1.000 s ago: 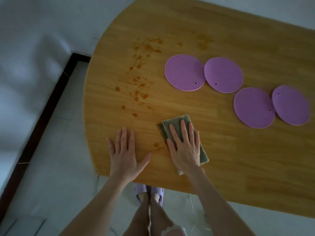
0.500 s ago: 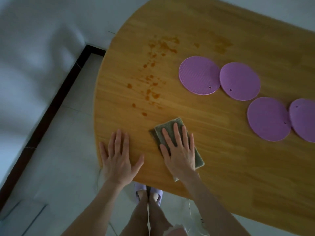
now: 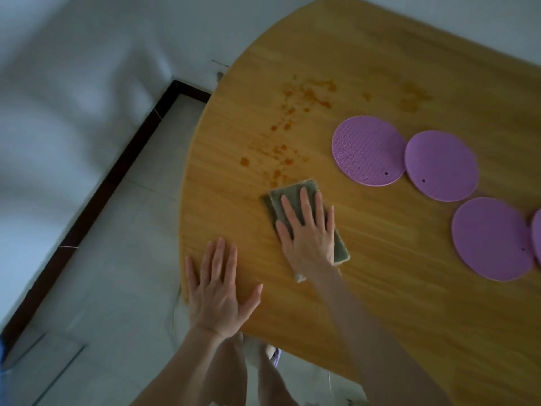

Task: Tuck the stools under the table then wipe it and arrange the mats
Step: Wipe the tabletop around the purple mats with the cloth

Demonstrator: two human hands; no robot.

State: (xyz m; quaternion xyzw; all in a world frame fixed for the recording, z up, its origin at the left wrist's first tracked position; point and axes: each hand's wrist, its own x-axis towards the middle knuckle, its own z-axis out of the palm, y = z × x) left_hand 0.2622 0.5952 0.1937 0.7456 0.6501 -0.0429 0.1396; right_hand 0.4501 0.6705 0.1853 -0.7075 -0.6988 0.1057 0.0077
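Surface [image 3: 380, 288]: wooden, rounded end at centre frame, running off right and upper right. Orange-brown stains [image 3: 281, 150] scattered upper centre, from just above the cloth up toward the far edge; fainter patch further right, above the mats. Grey-green cloth [image 3: 289, 191] folded, flat on the wood just left of centre. Right hand [image 3: 310, 238] flat on the cloth, fingers straight and slightly apart, pressing down; no closed grip, nothing pinched. Left hand [image 3: 216, 291] lower left of it, palm down on bare wood just inside the edge, fingers spread, thumb out toward the right hand; grip wide, holding nothing. Hands near, not touching. Four round purple mats on the right half: textured mat [image 3: 367, 150] and second mat [image 3: 441, 165] meeting at the rims, touching or overlapping, cannot tell which; third mat [image 3: 491, 238] lower right, just beside the second; fourth mat [image 3: 537, 235] cut off by the right frame edge, against the third. Pale tiled floor [image 3: 117, 259] at left, dark skirting [image 3: 117, 177] along grey wall [image 3: 73, 68]. Bare legs [image 3: 231, 376] below the edge, bottom centre.
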